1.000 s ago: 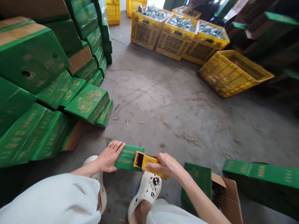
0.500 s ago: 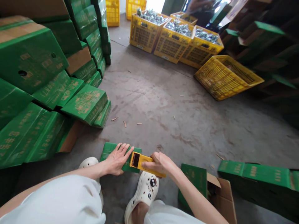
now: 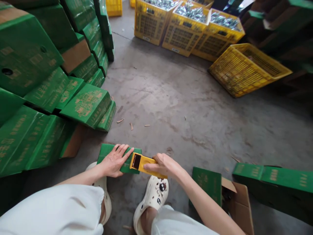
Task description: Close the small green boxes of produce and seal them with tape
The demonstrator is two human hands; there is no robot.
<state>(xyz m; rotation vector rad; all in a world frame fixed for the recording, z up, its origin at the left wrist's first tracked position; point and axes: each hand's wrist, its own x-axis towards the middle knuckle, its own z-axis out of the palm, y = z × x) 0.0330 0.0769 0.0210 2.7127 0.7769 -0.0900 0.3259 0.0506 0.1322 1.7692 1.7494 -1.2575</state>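
Observation:
A small green cardboard box (image 3: 105, 150) rests low in front of me, between and just ahead of my shoes. Across its top lies my left hand (image 3: 114, 160), fingers stretched out and pressing down flat. My right hand (image 3: 160, 166) is wrapped round a yellow handheld tool (image 3: 144, 160) with a dark window in its head; its exact kind is unclear. The head of that tool is at the box's right end, close to my left fingertips. Its underside is hidden.
Green cartons (image 3: 85, 101) are stacked on the left. Yellow crates (image 3: 182, 32) of shiny silvery pieces stand ahead, with a tilted yellow crate (image 3: 246, 70) to their right. An open carton (image 3: 238, 205) and a long green carton (image 3: 281, 179) lie at right. Scraps (image 3: 131, 126) litter the floor.
The view has tipped downward a little. Both hands, the small box and the yellow tool appear slightly further left and higher. Their hold is the same.

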